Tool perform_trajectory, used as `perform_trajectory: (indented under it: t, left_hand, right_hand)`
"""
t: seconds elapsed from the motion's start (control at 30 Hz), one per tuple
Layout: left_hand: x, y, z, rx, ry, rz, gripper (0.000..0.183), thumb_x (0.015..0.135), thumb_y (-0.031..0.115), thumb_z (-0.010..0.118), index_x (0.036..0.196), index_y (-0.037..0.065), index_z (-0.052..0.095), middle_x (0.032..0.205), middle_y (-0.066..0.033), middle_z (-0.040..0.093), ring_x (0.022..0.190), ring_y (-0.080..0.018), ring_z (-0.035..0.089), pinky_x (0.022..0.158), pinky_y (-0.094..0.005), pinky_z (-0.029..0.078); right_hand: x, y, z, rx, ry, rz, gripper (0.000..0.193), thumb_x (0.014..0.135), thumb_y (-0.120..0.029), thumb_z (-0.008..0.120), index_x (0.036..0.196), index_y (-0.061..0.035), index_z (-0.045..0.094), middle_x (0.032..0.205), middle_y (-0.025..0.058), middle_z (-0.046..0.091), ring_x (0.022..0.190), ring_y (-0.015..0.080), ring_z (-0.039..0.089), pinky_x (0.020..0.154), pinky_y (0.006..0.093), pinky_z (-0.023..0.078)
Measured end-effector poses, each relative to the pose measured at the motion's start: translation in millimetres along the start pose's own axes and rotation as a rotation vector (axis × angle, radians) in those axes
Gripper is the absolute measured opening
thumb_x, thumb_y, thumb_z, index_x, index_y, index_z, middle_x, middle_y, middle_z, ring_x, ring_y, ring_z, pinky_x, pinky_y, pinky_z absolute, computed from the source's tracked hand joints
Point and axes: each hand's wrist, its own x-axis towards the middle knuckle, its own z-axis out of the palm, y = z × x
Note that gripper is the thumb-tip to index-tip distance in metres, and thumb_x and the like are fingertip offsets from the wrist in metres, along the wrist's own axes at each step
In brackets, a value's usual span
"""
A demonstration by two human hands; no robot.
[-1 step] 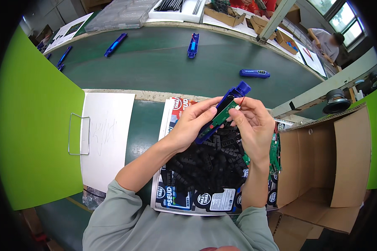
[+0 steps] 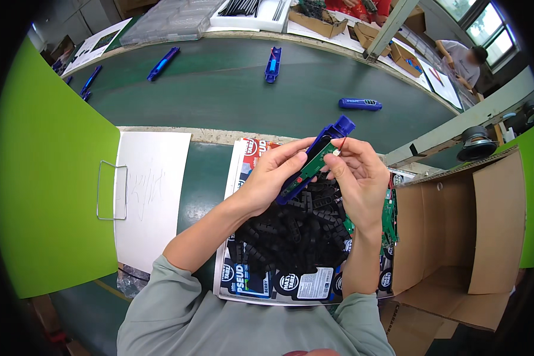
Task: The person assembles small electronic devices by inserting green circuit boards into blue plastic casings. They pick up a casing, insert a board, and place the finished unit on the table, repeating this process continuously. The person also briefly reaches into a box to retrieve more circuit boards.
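My left hand (image 2: 277, 170) is closed around a long blue plastic housing (image 2: 340, 126), which slants up to the right above a heap of black plastic parts (image 2: 291, 234). A narrow green circuit board (image 2: 316, 164) lies along the housing's open side, its lower end inside. Thumb and fingers of my right hand (image 2: 359, 172) pinch the board's upper end, by a small white connector (image 2: 336, 152) with a red wire. My left thumb rests at the housing's edge beside the board. More green circuit boards (image 2: 389, 219) lie to the right of my right wrist.
Several blue housings, such as one (image 2: 273, 65) with its inside showing, lie on the green conveyor belt (image 2: 219, 83). An open cardboard box (image 2: 436, 231) stands at right. A white sheet (image 2: 154, 190) and a bright green panel (image 2: 59, 178) are at left. Two people work beyond the belt.
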Motion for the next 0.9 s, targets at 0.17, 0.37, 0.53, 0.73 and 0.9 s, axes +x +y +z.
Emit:
perform_trajectory:
  t: [0.17,0.37,0.53,0.73,0.9]
  left_hand:
    - [-0.2,1.0,2.3,-0.022,0.01,-0.017,0.041,0.107,0.019,0.049,0.145,0.001,0.051,0.118,-0.0064,0.066,0.099,-0.0124,0.064,0.088,-0.029,0.053]
    - [-0.6,0.3,4.3,-0.024,0.034,-0.006,0.042,0.107,0.02,0.05,0.144,0.0,0.052,0.105,-0.0029,0.067,0.087,-0.0069,0.059,0.081,-0.0243,0.051]
    - [-1.6,-3.9,2.6,-0.039,0.043,-0.018,0.042,0.107,0.02,0.05,0.144,0.0,0.052,0.102,-0.0034,0.067,0.087,-0.0083,0.062,0.081,-0.0251,0.053]
    - [-3.2,0.8,0.7,-0.029,0.013,0.009,0.041,0.108,0.019,0.048,0.144,0.001,0.05,0.117,-0.0095,0.067,0.099,-0.0163,0.068,0.088,-0.0325,0.057]
    - [-4.8,3.0,10.1,0.049,0.036,0.067,0.042,0.106,0.015,0.051,0.145,0.0,0.048,0.131,-0.009,0.061,0.11,-0.0131,0.062,0.094,-0.0322,0.052]
  right_hand:
    - [0.1,2.6,-0.8,-0.035,0.013,-0.034,0.023,0.09,0.004,0.07,0.112,0.0071,0.066,0.093,0.0106,0.073,0.078,0.0132,0.071,0.067,0.0251,0.059]
    - [-0.7,1.4,2.9,-0.206,0.043,-0.108,0.022,0.088,0.002,0.073,0.11,0.004,0.068,0.089,0.0092,0.073,0.07,0.0119,0.07,0.061,0.0246,0.055]
    - [-2.1,3.0,4.8,-0.29,0.049,-0.096,0.022,0.087,0.001,0.074,0.108,0.0017,0.07,0.088,0.0098,0.071,0.067,0.0113,0.069,0.055,0.0267,0.05]
    - [1.1,3.8,13.9,-0.632,0.202,-0.367,0.029,0.08,0.001,0.079,0.107,-0.0016,0.07,0.096,0.0075,0.052,0.065,0.0138,0.051,0.06,0.029,0.045]
    - [3.2,12.7,18.1,-0.517,0.251,-0.347,0.037,0.08,0.001,0.078,0.114,-0.0008,0.065,0.096,0.0077,0.05,0.067,0.0134,0.049,0.066,0.0288,0.045]
